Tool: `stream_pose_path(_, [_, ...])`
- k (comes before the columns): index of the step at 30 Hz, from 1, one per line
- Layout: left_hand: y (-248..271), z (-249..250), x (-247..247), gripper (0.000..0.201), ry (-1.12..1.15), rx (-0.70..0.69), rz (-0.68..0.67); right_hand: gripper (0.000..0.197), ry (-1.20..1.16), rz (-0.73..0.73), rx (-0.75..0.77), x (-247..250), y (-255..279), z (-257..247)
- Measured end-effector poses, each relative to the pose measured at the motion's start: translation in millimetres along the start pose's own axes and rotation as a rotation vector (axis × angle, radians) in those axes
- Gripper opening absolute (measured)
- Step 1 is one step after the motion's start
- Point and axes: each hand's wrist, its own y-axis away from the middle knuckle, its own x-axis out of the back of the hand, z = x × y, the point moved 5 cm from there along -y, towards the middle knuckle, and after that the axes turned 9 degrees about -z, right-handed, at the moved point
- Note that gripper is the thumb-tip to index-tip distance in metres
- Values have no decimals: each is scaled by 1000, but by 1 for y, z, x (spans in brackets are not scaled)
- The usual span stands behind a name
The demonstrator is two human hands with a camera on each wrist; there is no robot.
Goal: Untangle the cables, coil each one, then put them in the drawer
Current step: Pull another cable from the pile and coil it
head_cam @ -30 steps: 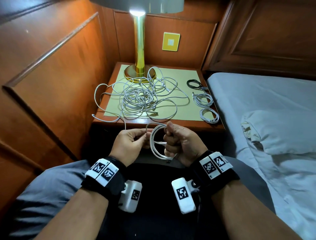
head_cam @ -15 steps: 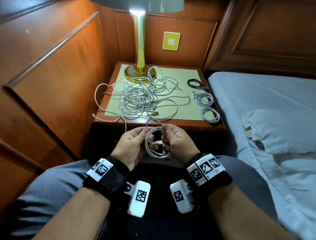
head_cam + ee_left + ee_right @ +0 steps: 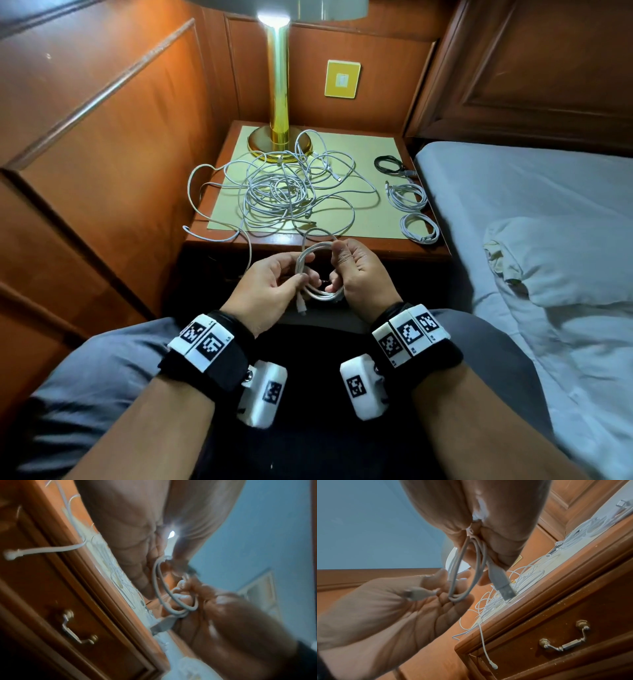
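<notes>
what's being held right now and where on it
A coiled white cable: left hand pinches the coil's left side, right hand grips its right side.

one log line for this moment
step: coiling | both hands grip white cable coil | tangle on nightstand | drawer closed

1. A white cable (image 3: 317,274), wound into a small coil of several loops, is held upright between the fingers (image 3: 301,279) of both hands; its USB plug (image 3: 504,588) hangs free below the right-hand fingers.
2. A tangled heap of white cables (image 3: 277,195) lies on the bench beyond the fingers, one end (image 3: 494,667) dangling over the closed drawer (image 3: 556,642).
3. Two coiled white cables (image 3: 409,195) and one coiled black cable (image 3: 388,163) lie right of the heap.
</notes>
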Motion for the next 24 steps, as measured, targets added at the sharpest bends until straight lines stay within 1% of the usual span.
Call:
stream_pose_path(1, [1, 1, 3, 21, -98, 3, 9, 30, -33, 12, -5, 1, -2, 2])
stream_pose_path(3, [3, 1, 5, 24, -202, 15, -10, 30, -90, 12, -21, 2, -6, 10])
stream_pose_path(5, [4, 1, 7, 22, -295, 22, -35, 29, -155, 10, -40, 0, -8, 14])
stream_pose_path(6, [5, -1, 9, 21, -303, 49, -36, 29, -203, 31, -42, 1, -8, 15])
stream_pose_path(9, [7, -3, 6, 18, -254, 158, -32, 29, -332, 171, -5, 12, -11, 12])
stream_pose_path(11, [9, -4, -5, 14, -225, 195, -93, 29, -353, 217, 15, 16, -12, 11])
stream_pose_path(13, [10, -7, -17, 10, -161, 234, -171, 29, -378, 192, 19, 10, -10, 11])
stream_pose_path(15, [11, -9, -22, 5, -68, 258, -191, 28, -416, 122, 9, 3, -9, 11])
stream_pose_path(17, [12, -6, -16, 6, -9, 248, -117, 28, -465, 51, -2, -1, -8, 10])
stream_pose_path(19, [12, -4, -5, 16, -4, 230, 6, 29, -493, 11, -8, -3, -9, 10])
stream_pose_path(20, [12, -3, 0, 19, 12, 223, 42, 29, -502, 0, -13, -4, -9, 9])
stream_pose_path(22, [11, -2, 2, 17, 80, 194, 48, 29, -516, -15, -28, -6, -9, 10])
stream_pose_path(24, [10, 1, 2, 15, 100, 126, 50, 29, -528, -15, -55, -7, -9, 12])
